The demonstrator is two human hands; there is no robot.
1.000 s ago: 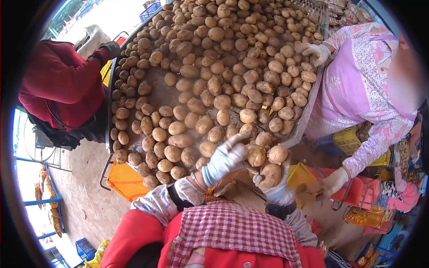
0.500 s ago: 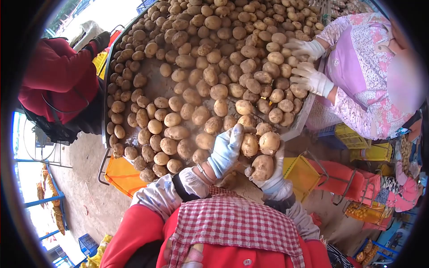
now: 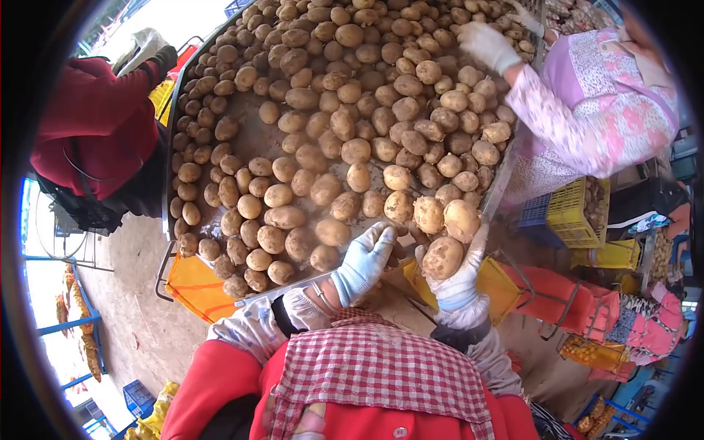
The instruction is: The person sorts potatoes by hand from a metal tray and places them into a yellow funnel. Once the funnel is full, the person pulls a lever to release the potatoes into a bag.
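My right hand (image 3: 458, 287), in a pale glove, is closed under a cluster of potatoes in front of the table's near edge. A large potato (image 3: 443, 257) rests against its palm, with two more, a lighter potato (image 3: 462, 220) and a brown potato (image 3: 428, 214), above it. To the left, my left hand (image 3: 363, 264), gloved too, has its fingers curled together beside a dark patch; what they hold, if anything, is hidden. Just beyond it lie loose potatoes (image 3: 333, 232) on the metal table (image 3: 253, 150).
A co-worker's gloved hand (image 3: 488, 45) reaches over the potatoes at the right. Another person in a red top (image 3: 99, 132) stands left. Orange sacking (image 3: 196, 286) hangs below the near edge; a yellow crate (image 3: 579, 216) and a red-orange sack (image 3: 565, 293) are at right.
My left hand has moved down and away from the held potatoes. My right hand has shifted right with them. The co-worker's hands have moved farther up the table.
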